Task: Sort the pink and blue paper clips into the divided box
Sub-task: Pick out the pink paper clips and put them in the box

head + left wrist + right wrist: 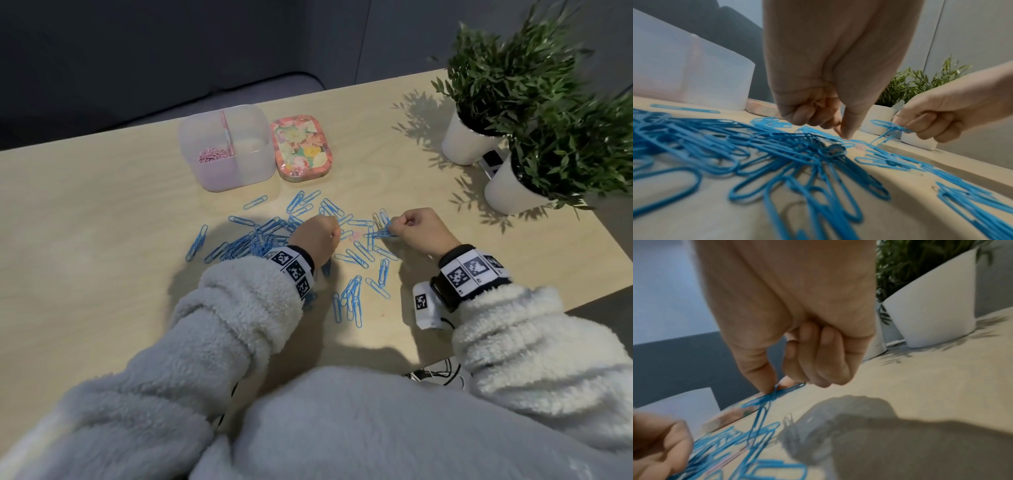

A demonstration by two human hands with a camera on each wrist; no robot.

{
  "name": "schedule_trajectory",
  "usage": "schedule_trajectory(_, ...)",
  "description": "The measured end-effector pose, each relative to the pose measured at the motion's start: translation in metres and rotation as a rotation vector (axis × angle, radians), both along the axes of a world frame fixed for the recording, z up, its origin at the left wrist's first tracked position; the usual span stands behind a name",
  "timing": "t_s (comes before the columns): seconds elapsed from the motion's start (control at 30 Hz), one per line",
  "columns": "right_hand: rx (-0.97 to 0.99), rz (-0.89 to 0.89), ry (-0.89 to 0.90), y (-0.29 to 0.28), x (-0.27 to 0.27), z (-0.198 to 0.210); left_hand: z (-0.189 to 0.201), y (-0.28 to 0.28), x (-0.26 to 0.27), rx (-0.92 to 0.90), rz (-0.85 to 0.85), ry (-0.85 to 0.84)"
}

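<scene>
Several blue paper clips (260,240) lie scattered on the wooden table (102,240). One small pink clip (356,235) lies between my hands and also shows as the pink clip (860,147) on the table in the left wrist view. My left hand (337,233) is curled, its thumb and forefinger tips (844,136) down on the table. Thin pink wire (817,103) shows inside its curled fingers. My right hand (392,233) pinches a bunch of blue clips (774,395) just above the table. The translucent divided box (253,164) holds pink clips (214,155) in its left compartment.
A floral lid (301,147) lies right of the box. Two potted plants in white pots (459,144) (510,192) stand at the right rear. The table's right edge runs close behind my right wrist. Cables (435,373) hang off the near edge.
</scene>
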State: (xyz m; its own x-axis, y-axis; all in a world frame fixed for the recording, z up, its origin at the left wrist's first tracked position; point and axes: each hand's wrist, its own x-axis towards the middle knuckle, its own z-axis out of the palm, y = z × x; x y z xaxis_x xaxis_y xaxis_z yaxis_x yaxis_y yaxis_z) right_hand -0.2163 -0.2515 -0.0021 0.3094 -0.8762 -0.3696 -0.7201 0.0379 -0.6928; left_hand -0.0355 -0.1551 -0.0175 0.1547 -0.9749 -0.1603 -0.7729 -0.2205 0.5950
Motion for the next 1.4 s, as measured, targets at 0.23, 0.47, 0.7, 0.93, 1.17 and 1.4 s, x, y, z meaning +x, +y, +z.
schedule_trajectory(0.23, 0.028, 0.169, 0.192, 0.006, -0.010, 0.008, 0.005, -0.019, -0.021, 0.098, -0.090, -0.101)
schedule_trajectory(0.47, -0.121, 0.111, 0.203, 0.010, 0.009, 0.005, 0.007, -0.017, -0.022, 0.203, -0.161, -0.162)
schedule_trajectory(0.7, -0.164, 0.368, 0.183, 0.018, 0.035, 0.006, 0.022, 0.004, 0.004, 0.092, 0.003, 0.069)
schedule_trajectory(0.93, -0.182, 0.466, 0.273, 0.032, 0.057, 0.003, 0.056, 0.009, 0.069, 0.001, 0.228, 0.152)
schedule_trajectory(1.17, -0.339, 0.743, 0.339, 0.044, 0.066, 0.001, 0.085, -0.003, 0.147, -0.146, 0.372, -0.169)
schedule_trajectory(1.4, 0.011, 0.517, 0.086, 0.031, 0.055, -0.008, 0.089, -0.030, 0.192, -0.053, 0.485, -0.380)
